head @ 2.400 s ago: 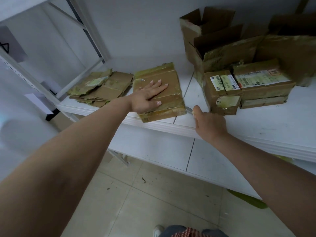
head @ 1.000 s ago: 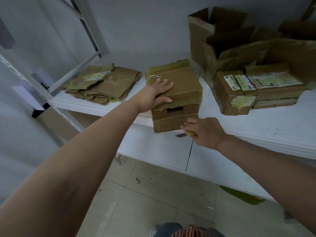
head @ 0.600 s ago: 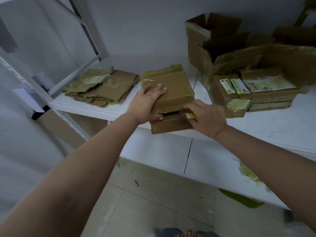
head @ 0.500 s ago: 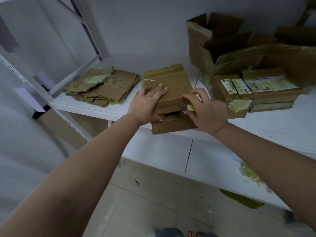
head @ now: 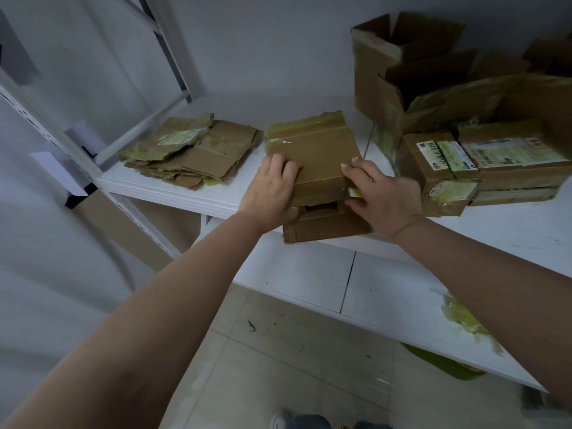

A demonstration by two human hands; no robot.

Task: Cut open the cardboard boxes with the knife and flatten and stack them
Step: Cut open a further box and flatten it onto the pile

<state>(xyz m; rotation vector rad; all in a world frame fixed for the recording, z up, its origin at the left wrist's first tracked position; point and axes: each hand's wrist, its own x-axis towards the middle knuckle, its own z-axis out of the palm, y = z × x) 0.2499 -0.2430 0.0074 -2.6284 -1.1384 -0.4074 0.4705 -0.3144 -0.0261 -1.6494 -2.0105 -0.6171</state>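
Box [head: 312,156] sits at the bench's [head: 510,230] front edge, its near flap [head: 322,226] hanging past the lip. Left hand [head: 272,190] grips its left edge, fingers curled on top. Right hand [head: 380,193] clamps the right edge, pinching a yellow-handled knife [head: 353,191] against the side. Flattened stack [head: 192,150] lies left, just beside the box. Labelled boxes [head: 483,165] crowd the right, near that hand. Open bench shows near right.

Left hand [head: 272,187] fingers now curled over the box [head: 312,156] edge, formerly flat
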